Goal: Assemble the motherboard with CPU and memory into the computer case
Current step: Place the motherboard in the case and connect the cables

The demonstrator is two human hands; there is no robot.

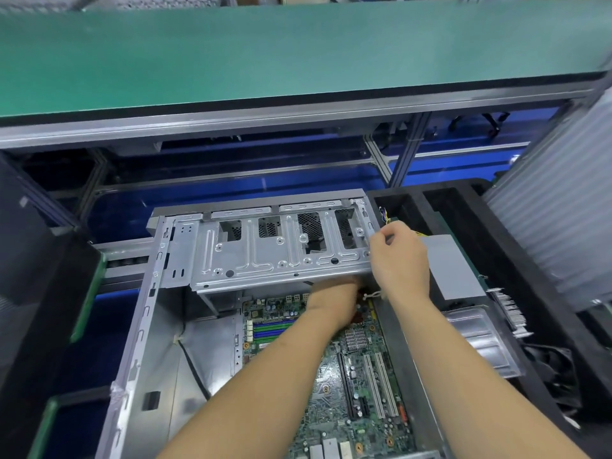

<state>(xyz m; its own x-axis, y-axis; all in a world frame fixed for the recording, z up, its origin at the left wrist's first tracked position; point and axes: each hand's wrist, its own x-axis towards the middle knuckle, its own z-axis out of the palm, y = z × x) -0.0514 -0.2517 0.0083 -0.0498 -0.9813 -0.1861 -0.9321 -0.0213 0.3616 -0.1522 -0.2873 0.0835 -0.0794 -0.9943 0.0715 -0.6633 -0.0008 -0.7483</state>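
Single head-worn wide-angle view, looking forward and steeply down.

Set above and just behind the open computer case (139, 326), close enough that both forearms enter from the bottom edge and fill much of the lower frame. Faces across the case toward a green-topped bench (265, 51) running the full width of the upper frame, its far edge and the corners blurred and bowed by the lens. Takes in the motherboard (361, 385) almost directly below, the drive cage (265, 256) at mid-frame, a black foam tray (516, 260) at right. Only one view given, so no shared part with another.
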